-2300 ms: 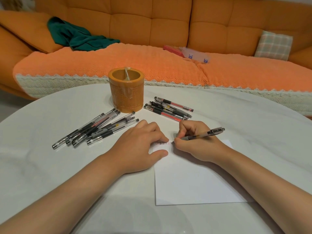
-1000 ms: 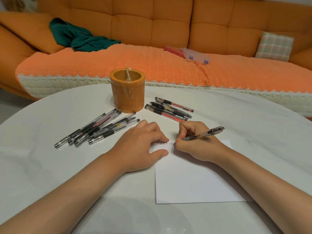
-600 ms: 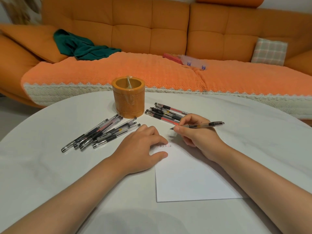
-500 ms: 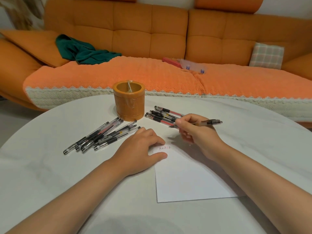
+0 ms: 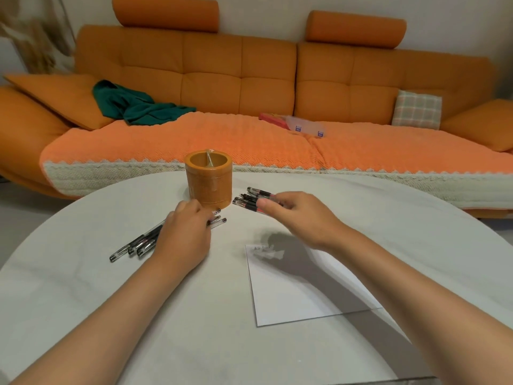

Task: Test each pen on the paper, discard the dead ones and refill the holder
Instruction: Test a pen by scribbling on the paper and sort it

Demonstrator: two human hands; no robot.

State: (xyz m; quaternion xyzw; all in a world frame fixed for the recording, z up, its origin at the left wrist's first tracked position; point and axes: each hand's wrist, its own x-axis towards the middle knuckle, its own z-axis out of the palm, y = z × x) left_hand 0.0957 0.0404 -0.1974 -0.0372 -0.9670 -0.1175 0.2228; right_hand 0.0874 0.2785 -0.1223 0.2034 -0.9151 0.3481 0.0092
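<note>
- Pen holder (image 5: 209, 180): orange, cylindrical, upright at the far centre of the white tabletop (image 5: 83, 287); one thin stick-like item inside.
- Left group of pens (image 5: 136, 244): lying loose on the tabletop, left of the holder.
- Left hand (image 5: 183, 237): palm down over that group, fingers bent onto the pens. Whether they grip one cannot be told.
- Right group of pens (image 5: 248, 201): just right of the holder's base.
- Right hand (image 5: 299, 215): reaching onto this group, thumb beside the pens. The view is blurred, so any grip cannot be told.
- Paper (image 5: 291, 295): flat on the tabletop near the right forearm, with small scribbles (image 5: 259, 248) at its far left corner.
- Orange sofa (image 5: 241, 76) behind, bearing a green cloth (image 5: 133, 105).
</note>
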